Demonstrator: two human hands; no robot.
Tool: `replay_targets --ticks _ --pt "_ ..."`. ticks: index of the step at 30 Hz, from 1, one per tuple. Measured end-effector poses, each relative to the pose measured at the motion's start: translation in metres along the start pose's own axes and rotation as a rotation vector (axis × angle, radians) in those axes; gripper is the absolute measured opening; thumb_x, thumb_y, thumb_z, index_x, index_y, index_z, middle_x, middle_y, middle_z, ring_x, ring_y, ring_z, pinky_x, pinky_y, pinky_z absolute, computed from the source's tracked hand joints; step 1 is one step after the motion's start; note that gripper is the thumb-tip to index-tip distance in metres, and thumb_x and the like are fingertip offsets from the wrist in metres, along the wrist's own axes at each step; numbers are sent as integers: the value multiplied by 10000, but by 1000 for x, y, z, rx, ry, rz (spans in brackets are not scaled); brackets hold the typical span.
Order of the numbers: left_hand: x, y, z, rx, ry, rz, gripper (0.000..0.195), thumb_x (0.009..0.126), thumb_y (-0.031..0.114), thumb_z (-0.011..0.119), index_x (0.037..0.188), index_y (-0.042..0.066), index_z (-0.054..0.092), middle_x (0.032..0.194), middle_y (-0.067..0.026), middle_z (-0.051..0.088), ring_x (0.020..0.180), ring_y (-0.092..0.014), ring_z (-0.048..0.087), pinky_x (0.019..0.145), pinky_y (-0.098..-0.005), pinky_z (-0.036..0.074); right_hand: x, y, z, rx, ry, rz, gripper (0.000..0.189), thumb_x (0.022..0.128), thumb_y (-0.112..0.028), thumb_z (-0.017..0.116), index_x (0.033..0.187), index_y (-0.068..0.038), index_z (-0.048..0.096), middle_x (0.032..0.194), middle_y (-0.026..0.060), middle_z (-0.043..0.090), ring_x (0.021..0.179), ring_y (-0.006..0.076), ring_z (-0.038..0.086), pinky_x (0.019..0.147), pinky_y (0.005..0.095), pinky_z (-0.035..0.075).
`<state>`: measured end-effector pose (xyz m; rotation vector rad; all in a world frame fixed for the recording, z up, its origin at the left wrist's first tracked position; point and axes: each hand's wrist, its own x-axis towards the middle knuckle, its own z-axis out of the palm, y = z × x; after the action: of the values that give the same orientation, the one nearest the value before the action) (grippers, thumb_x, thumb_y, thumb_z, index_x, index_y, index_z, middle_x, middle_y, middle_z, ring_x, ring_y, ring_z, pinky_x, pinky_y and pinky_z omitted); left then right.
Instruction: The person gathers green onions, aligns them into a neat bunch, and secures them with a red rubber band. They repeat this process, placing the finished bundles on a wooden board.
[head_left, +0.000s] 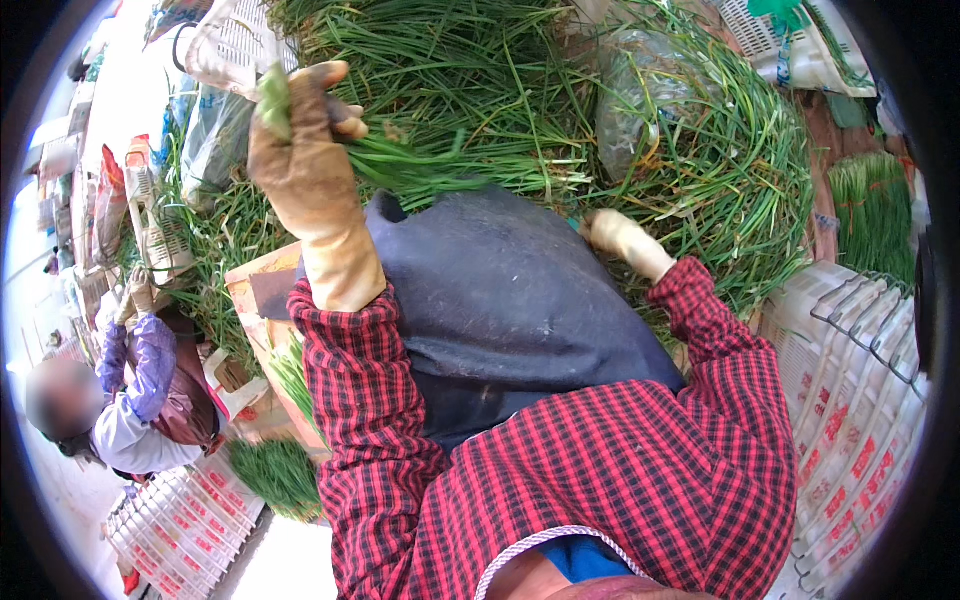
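My left hand (311, 142), in a stained tan glove, is raised above the left side of a dark apron (510, 285). It grips a bunch of green chive-like stalks (412, 165). A blurred pale-green end (274, 101) shows at the glove's outer side, and leaves trail to the right. My right hand (619, 234), also in a light glove, is low at the apron's right edge beside loose leaves. Its fingers are partly hidden, and a small teal bit shows by them. In front of me spreads a thick heap of long green leaves (450, 67).
A clear plastic bag (645, 97) lies amid the leaves. Stacked white crates (847, 420) stand at right, near tied green bundles (870, 214). Another person (150, 390) sits at left beside more crates (184, 525). A wooden board (259, 300) is by my left arm.
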<state>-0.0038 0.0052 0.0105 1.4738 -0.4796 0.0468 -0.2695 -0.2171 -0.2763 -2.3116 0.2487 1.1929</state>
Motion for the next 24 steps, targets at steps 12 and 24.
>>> replay_targets --ticks 12,24 --pt "-6 -22 22 661 -341 -30 178 881 141 667 1046 95 717 942 -43 717 803 -102 638 750 -244 494 90 -3 -54 -230 273 298 283 928 -232 500 1081 -87 688 1030 135 700 962 314 670 813 420 534" --pt "-6 -35 32 698 -403 106 259 927 295 629 1100 116 701 909 -105 709 687 -127 647 643 -269 516 -98 -68 -198 634 698 63 464 899 -473 608 755 -35 664 637 48 638 516 140 555 551 299 452"
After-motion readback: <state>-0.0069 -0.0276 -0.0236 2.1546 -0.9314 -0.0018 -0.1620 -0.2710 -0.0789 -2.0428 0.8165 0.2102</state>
